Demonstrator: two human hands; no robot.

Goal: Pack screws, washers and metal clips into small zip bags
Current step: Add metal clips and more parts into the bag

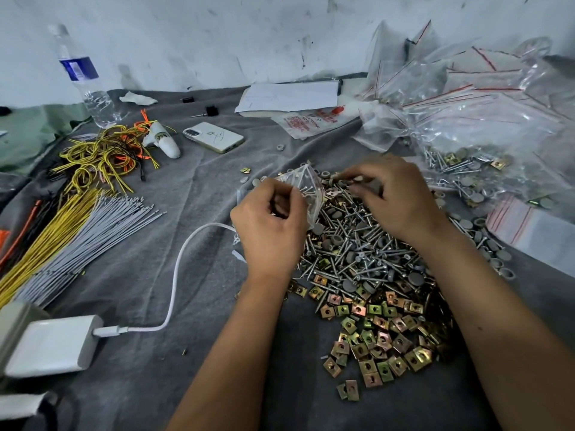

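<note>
Here, over a grey cloth (174, 194), the left hand (270, 225) pinches a small zip bag (303, 185) holding screws, while the right hand (395, 197) pinches small grey pieces above the screw pile (351, 244); metal clips (379, 346) lie toward the near edge.

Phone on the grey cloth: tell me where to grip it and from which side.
Take the phone by its two long edges, reaching down from above. It lies flat, back up, on the grey cloth, so only those thin sides offer a pinch. Its near long edge faces open cloth; the bundle of yellow wires lies to its left, apart from it, so a hand probably fits.
</note>
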